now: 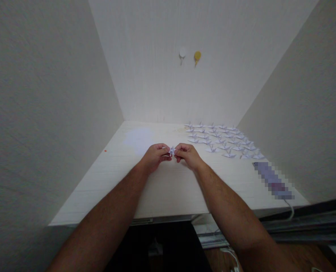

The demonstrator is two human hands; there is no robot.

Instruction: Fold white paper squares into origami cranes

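My left hand (155,155) and my right hand (187,155) meet over the middle of a pale wooden table (116,181). Both pinch a small folded piece of white paper (171,150) between their fingertips, just above the tabletop. The fingers of both hands are curled closed around the paper. Most of the paper is hidden by my fingers.
Several small white folded paper cranes (221,139) lie in rows at the back right of the table. A blurred flat object (272,179) with a white cable lies near the right front edge. Two wall hooks, white (182,54) and yellow (197,56), hang above. Walls close in on three sides.
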